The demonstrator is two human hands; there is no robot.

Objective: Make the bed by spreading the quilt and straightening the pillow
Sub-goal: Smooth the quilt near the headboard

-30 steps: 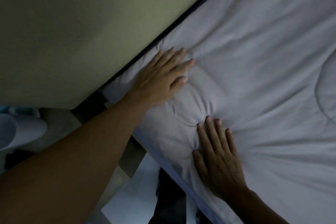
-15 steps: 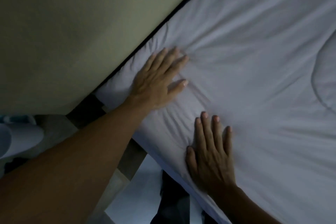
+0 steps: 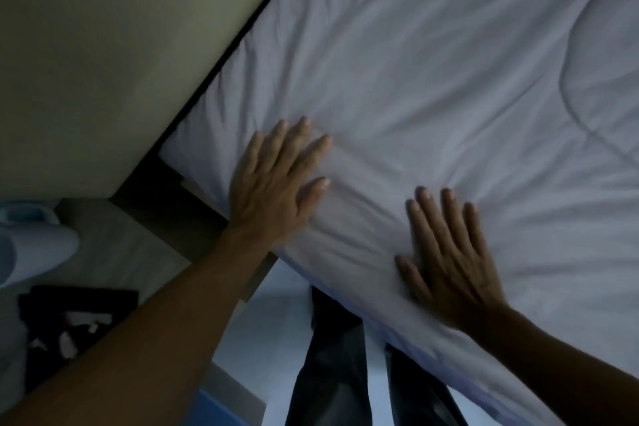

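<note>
pressing on the quilt, are both hands?
yes. the left hand lies flat near the quilt's corner, palm down on the cloth, fingers straight and a little spread
and the other?
the right hand is flat too, just inside the near edge, fingers straight and pointing up the bed, thumb out to the side. neither one grips anything
where does the quilt lie?
spread over the bed, filling most of the view. its far side runs along the wall, with a thin dark gap between. creases fan out from around the two hands, and a curved stitched seam shows at the right
are the hands close together?
near, but apart, with a soft ridge of cloth between them
anything below the bed?
the person's dark trousers against the near edge, pale floor, and at the left a wooden surface with a white object beside it that i cannot make out
</note>
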